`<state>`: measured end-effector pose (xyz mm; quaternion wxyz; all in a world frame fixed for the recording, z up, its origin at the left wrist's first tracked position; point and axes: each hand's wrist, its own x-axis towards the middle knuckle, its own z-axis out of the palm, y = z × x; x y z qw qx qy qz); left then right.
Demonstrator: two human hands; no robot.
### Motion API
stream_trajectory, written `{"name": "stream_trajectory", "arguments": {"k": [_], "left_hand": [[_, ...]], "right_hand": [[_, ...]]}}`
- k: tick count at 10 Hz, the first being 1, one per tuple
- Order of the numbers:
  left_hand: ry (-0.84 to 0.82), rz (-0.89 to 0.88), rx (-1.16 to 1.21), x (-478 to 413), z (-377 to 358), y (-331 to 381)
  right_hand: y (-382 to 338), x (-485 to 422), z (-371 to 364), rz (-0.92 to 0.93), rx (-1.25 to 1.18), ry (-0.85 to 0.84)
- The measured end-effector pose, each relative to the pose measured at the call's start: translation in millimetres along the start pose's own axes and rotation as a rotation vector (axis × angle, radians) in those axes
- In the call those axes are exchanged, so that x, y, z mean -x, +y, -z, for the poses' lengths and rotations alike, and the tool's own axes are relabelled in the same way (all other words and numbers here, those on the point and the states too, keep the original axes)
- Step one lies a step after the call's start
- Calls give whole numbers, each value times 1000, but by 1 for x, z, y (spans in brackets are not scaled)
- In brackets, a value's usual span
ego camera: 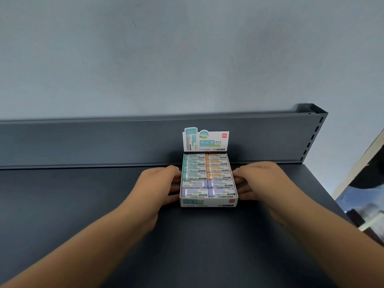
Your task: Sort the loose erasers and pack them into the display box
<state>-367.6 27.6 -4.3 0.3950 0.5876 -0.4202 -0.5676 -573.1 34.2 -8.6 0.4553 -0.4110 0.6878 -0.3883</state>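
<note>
Nearest to me, both forearms reach forward over the dark shelf (83,194), one from each side, and meet at the display box (208,201) in the middle. My left hand (154,189) lies flat against the box's left wall, my right hand (260,179) against its right wall, so the box sits squarely between them and neither is nearer. The fingers (242,180) on both sides look held together and laid along the walls, pressing inward on the cardboard. The fingertips themselves are blurred, so I cannot tell how firmly they bear on it.

The box's long axis runs straight away from me, toward the shelf's upright back panel (104,142). Any slide I make next would, I judge, go along that line, with both hands pushing evenly.

Inside, the erasers (207,177) lie crosswise in two columns: purple ones in the nearest rows, then green on the left and orange on the right. I see no loose erasers on the shelf, so the packing looks finished.

Farther back, the printed header card (205,141) stands upright close to the back panel; I cannot tell whether it touches. Whatever lies under the top layer is hidden.
</note>
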Motion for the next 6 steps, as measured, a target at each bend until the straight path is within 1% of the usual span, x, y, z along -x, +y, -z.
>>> {"name": "stream_trajectory", "arguments": {"k": [1, 2, 3, 4, 5, 6], "left_hand": [[-24, 1, -4, 6, -2, -1], [-29, 3, 30, 9, -5, 0], [-19, 12, 29, 9, -8, 0], [8, 24, 36, 11, -9, 0], [31, 28, 121, 12, -5, -4], [151, 51, 240, 16, 1, -7]], "right_hand": [[1, 5, 1, 4, -35, -23], [0, 8, 3, -17, -76, -77], [1, 9, 3, -43, -114, -96], [0, 12, 5, -58, -72, -74], [1, 22, 10, -11, 5, -40], [0, 36, 8, 17, 25, 35]]}}
